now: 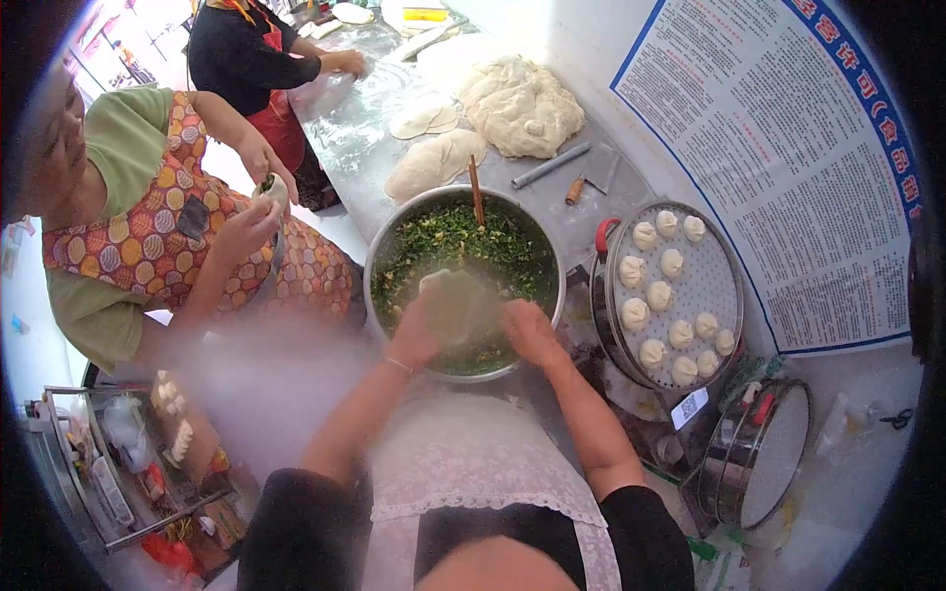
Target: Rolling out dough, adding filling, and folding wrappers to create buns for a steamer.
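Observation:
My left hand (423, 325) holds a thin round dough wrapper (452, 299) over the near part of a large metal bowl (559, 295). Steam or a smudge blurs the wrapper, so I cannot tell whether filling lies on it. Close to its right side is my right hand (528, 329), fingers curled at the bowl's right rim; whether it holds something is hidden. Chopped green filling (473, 247) with yellow bits fills the bowl, and a wooden stick (477, 188) stands in it against the far side.
Beyond the bowl lie stacked wrappers (436, 162), a dough mound (521, 107), a metal rod (550, 165) and a wooden-handled scraper (600, 168). A steamer tray (702, 273) at right bears several buns. A co-worker (199, 221) stands close at left holding a filled wrapper; another person works farther back.

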### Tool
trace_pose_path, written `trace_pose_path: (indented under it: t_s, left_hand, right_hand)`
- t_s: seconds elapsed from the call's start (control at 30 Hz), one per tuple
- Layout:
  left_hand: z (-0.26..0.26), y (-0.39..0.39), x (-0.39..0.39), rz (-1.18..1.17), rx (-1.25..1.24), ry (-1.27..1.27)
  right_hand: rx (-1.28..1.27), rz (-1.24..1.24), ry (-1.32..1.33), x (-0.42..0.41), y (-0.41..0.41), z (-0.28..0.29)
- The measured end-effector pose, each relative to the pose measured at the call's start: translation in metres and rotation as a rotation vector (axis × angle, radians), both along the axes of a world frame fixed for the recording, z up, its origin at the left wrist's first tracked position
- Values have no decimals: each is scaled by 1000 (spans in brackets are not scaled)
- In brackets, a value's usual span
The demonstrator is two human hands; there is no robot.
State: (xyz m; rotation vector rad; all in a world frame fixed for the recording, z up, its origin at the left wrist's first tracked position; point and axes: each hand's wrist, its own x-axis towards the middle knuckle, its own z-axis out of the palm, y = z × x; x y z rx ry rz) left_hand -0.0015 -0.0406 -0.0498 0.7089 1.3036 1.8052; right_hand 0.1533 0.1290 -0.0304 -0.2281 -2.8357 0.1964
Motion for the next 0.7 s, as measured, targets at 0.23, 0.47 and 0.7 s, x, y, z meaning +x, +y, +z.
trace_pose_path:
  t_s: [0.23, 0.47, 0.7]
  left_hand:
    - [26, 3, 20, 16, 157, -1067]
    - [-19, 6, 23, 58, -91, -445]
    - [17, 15, 27, -97, -175, -145]
  right_hand:
    - [-1884, -203, 266, -20, -20, 17]
    - [-1853, -257, 366, -26, -21, 30]
    - [-1565, -206, 329, -17, -14, 27]
